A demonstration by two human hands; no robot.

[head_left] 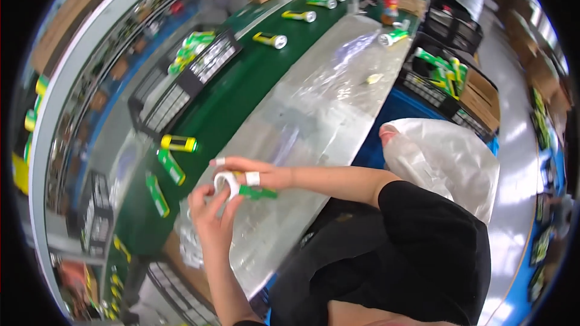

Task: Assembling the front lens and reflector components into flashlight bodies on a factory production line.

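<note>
Factory line with a green conveyor belt [241, 90] just beyond both hands. Small green tube [257, 192] with a white tape roll [226, 182] at its end. Left hand [208, 214] curls around the roll, right hand [254, 172] pinches both from above.

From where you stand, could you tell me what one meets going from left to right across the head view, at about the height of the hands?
Green and yellow cans on the green belt → left hand → roll of white tape → right hand → metal table → clear plastic bag.
</note>
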